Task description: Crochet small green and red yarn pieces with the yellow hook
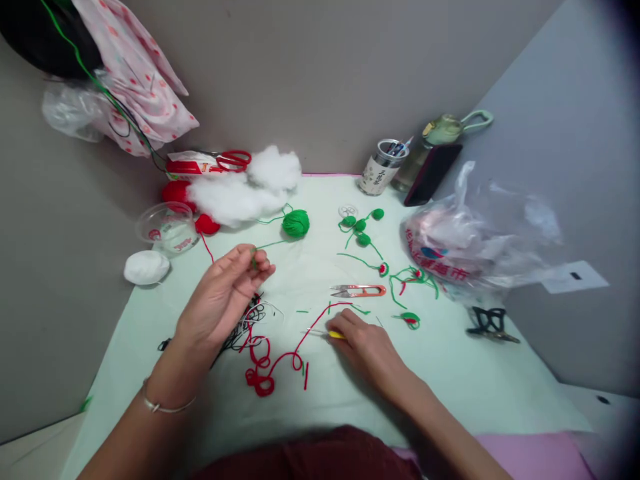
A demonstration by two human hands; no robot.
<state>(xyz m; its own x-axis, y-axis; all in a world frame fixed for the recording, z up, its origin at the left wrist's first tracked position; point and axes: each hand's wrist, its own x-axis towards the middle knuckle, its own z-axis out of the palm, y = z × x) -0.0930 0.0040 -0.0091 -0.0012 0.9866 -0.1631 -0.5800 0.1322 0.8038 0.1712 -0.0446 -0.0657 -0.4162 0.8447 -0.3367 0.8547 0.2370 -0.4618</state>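
Observation:
My left hand (217, 300) is raised over the table, its fingers pinching a bit of green yarn (273, 244). That strand runs to the green yarn ball (296, 224) behind it. My right hand (367, 347) rests low on the tabletop, fingers closed around the yellow handle of a crochet hook (337, 335), whose thin metal shaft points left. A loose red strand (285, 357) curls beside the hook. Just beyond my right hand lie orange-handled thread snips (363, 291). Small crocheted green pieces (360, 225) and red-and-green ones (411, 320) are to the right.
Tangled black cord (240, 333) lies below my left hand. White stuffing (235, 197), red scissors (234, 160), a clear plastic tub (173, 230) and white yarn (147, 267) stand left. A pen cup (381, 170), phone (433, 175), plastic bag (450, 240) and black claw clip (490, 323) are right.

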